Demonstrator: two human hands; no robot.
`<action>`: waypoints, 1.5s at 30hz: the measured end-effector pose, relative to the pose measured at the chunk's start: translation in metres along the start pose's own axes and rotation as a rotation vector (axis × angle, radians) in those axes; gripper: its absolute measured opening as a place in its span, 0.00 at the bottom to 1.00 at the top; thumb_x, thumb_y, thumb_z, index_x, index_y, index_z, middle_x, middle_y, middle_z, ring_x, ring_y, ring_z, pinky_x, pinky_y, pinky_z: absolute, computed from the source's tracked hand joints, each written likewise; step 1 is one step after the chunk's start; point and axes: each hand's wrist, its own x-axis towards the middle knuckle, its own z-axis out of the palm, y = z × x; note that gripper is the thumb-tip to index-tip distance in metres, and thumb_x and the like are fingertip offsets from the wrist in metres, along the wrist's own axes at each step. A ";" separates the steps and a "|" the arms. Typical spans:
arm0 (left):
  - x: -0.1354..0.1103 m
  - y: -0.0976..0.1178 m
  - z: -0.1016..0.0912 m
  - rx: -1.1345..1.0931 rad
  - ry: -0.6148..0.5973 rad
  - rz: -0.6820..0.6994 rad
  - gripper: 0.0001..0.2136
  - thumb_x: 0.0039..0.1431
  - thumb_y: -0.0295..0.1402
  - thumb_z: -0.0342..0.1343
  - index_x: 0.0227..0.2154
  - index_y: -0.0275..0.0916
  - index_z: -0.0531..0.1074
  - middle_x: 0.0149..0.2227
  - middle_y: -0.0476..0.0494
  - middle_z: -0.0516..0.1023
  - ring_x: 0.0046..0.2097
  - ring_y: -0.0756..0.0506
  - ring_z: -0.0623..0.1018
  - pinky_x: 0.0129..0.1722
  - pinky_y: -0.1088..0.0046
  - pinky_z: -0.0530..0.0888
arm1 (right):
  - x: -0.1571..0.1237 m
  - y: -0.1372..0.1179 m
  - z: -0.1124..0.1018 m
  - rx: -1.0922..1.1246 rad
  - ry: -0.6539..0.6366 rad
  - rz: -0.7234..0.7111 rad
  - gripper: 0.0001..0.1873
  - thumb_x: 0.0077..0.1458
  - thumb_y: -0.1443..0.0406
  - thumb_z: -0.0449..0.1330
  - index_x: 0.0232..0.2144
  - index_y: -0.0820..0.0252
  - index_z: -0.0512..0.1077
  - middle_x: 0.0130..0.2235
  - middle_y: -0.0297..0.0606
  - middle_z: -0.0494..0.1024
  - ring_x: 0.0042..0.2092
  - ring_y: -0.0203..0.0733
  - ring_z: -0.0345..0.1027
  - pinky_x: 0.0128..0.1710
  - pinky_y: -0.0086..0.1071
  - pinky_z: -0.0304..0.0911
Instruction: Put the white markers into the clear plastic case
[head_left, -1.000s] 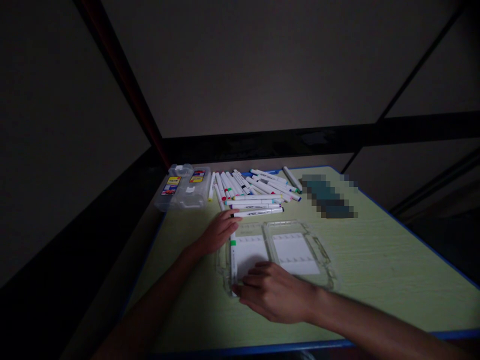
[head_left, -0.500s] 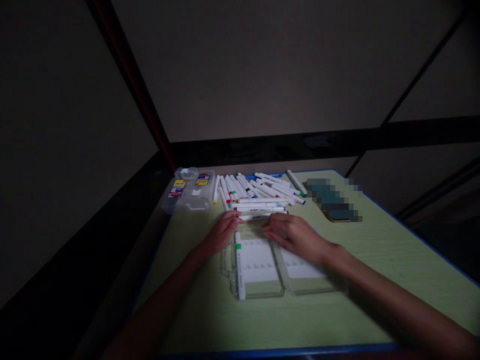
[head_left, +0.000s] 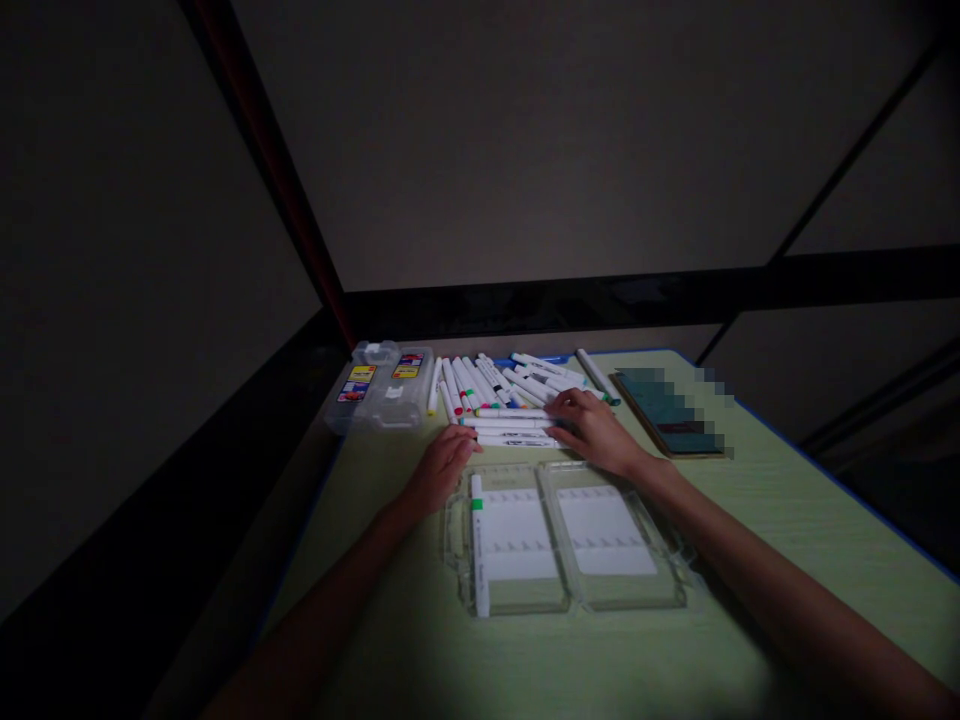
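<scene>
A short stack of white markers (head_left: 506,424) lies crosswise on the table, between my two hands. My left hand (head_left: 441,468) rests at their left ends, fingers stretched forward and the tips touching or very near the closest marker. At the right ends is my right hand (head_left: 596,432), its thumb and fingers apart over the markers and covering their tips. Closer to me lies an opened clear plastic case (head_left: 566,590) with white inserts. In its left half, along the left wall, sits one upright-lying marker with a green band (head_left: 480,545).
Several loose markers (head_left: 469,380) lie heaped at the back. A closed clear case with labels (head_left: 405,400) is at the back left corner. A dark flat item (head_left: 660,400), partly pixelated, lies to the right. The green table (head_left: 780,530) has a blue edge.
My right hand has moved up and away from the open case to the right ends of the crosswise markers. My left hand stays near their left ends. The view has shifted slightly.
</scene>
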 end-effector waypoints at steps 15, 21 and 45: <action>0.001 -0.001 0.001 0.038 -0.035 -0.004 0.16 0.59 0.37 0.40 0.30 0.35 0.71 0.40 0.40 0.68 0.46 0.46 0.68 0.50 0.66 0.63 | 0.002 -0.006 0.002 0.110 -0.125 -0.004 0.23 0.52 0.54 0.54 0.46 0.61 0.67 0.43 0.44 0.72 0.45 0.49 0.63 0.44 0.38 0.56; 0.002 0.002 0.000 0.043 -0.068 -0.009 0.14 0.58 0.35 0.42 0.30 0.35 0.72 0.39 0.40 0.69 0.45 0.46 0.68 0.48 0.67 0.64 | 0.002 -0.010 -0.001 0.158 -0.125 -0.006 0.20 0.53 0.56 0.55 0.44 0.63 0.67 0.42 0.44 0.73 0.44 0.47 0.65 0.42 0.35 0.57; -0.001 -0.005 0.006 0.157 -0.120 0.018 0.12 0.53 0.31 0.49 0.40 0.37 0.72 0.45 0.38 0.64 0.51 0.42 0.64 0.53 0.61 0.60 | -0.002 -0.002 -0.009 0.333 0.020 -0.017 0.19 0.56 0.56 0.49 0.43 0.62 0.69 0.40 0.43 0.73 0.42 0.45 0.65 0.43 0.36 0.58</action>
